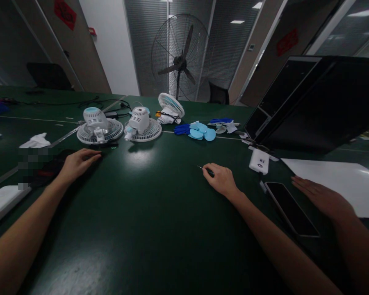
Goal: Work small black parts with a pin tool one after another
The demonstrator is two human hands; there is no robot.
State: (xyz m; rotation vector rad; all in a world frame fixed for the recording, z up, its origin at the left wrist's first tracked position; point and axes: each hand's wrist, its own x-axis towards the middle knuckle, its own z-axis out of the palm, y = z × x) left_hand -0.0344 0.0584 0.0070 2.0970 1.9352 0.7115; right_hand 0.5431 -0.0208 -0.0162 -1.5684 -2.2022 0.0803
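Thin-tipped tool point(210, 172) in the right hand point(222, 179)

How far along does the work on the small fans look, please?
Two small fans look joined, housing to grille. In hand: the right hand holds a slim tool; the left hand rests near them. The light-blue blades lie loose, so seem left to handle; whether they came off or go on, I cannot tell.

Three small white fans point(139, 121) sit between eleven and twelve o'clock, with one standing fan point(180, 62) at twelve. Two red signs point(65, 14) show, at eleven and one; one phone point(292, 209) lies at two.
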